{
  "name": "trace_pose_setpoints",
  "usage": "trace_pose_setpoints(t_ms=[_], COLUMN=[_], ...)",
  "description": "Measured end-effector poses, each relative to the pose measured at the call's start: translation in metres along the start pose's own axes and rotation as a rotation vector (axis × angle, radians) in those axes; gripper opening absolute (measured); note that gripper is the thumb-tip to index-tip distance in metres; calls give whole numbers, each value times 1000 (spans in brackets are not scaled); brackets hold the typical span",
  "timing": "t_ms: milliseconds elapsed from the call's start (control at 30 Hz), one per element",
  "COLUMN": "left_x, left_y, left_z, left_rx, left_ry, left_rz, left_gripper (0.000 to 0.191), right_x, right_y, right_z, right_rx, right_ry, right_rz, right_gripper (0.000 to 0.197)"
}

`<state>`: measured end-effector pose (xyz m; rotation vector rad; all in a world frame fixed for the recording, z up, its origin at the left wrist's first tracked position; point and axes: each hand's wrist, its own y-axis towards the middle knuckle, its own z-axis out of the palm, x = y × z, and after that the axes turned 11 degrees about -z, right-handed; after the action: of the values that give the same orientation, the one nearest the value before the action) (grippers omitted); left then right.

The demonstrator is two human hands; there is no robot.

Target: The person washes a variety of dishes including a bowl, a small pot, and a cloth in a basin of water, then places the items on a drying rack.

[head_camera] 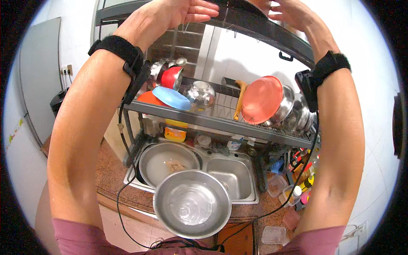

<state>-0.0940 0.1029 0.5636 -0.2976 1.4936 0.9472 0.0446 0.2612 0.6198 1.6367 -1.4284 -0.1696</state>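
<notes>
Both hands are raised to the top shelf of a dark metal dish rack (204, 119), partly cut off by the upper picture edge. My left hand (194, 12) has its fingers stretched out in front of the shelf bar, with nothing seen in it. My right hand (291, 12) is beside a dark round-edged object (247, 11) on the top shelf; whether it holds that object is hidden. Below, a wide metal basin (191, 204) sits at the counter's front edge, close to my body. Another metal basin (153, 162) with cloudy water and a brownish piece stands in the left sink bowl.
On the middle shelf are a blue bowl (172, 98), a red bowl (172, 77), a glass jar (200, 92) and a coral plastic basin (262, 99). The right sink bowl (231, 178) is steel. Plastic containers (274, 235) lie at right. Black cables (120, 197) hang from both wrists.
</notes>
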Motion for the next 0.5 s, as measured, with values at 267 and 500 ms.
trace_pose_setpoints(t_ms=[267,500], left_x=[9,32], left_y=[-4,-35], left_z=[4,0], left_rx=[5,-42], left_ry=[86,158], left_rz=[-25,49], left_gripper=[23,21], right_x=[-12,-37], right_y=[-12,4], right_z=[15,14], right_rx=[83,74], right_ry=[-342,-471], right_rz=[-235,-364], right_gripper=[79,49])
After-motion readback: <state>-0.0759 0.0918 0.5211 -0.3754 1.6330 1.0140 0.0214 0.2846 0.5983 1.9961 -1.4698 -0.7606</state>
